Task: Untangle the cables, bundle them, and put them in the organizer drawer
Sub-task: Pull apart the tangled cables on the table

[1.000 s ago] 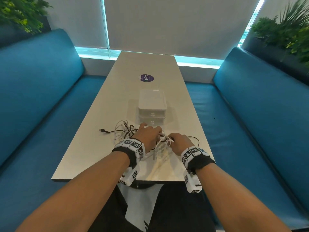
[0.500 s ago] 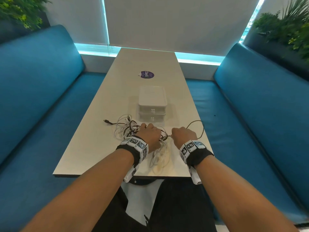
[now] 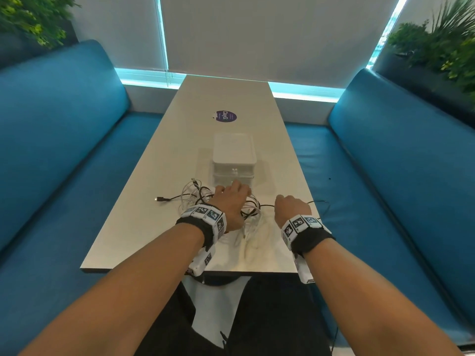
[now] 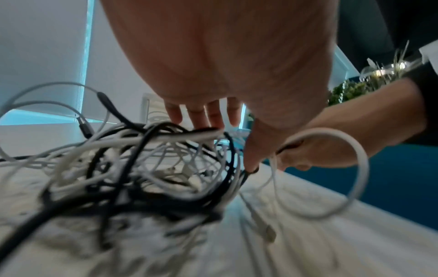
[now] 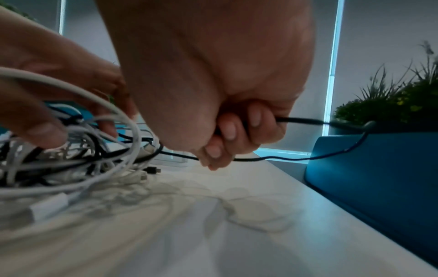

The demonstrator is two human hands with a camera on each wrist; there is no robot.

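- Two hands work at the near end of the table point(image 3: 144, 201), just in front of the shut organizer drawer point(image 3: 233, 173).
- Left hand point(image 3: 231, 201) lies spread, fingers straight, pressing down on the tangle of cables point(image 4: 147, 165).
- Right hand point(image 3: 291, 208) is fisted around one black cable point(image 5: 305, 120), which stretches from the tangle past the table's right edge.

One round purple sticker point(image 3: 226, 116) lies on the far half of the white table point(image 3: 144, 201), beyond the organizer box. Its white lettering reads "ClayG", turned sideways to the viewer; smaller print beside it is too fine to read. The wristbands point(image 3: 299, 224) carry black-and-white square marker patterns, with no legible words.
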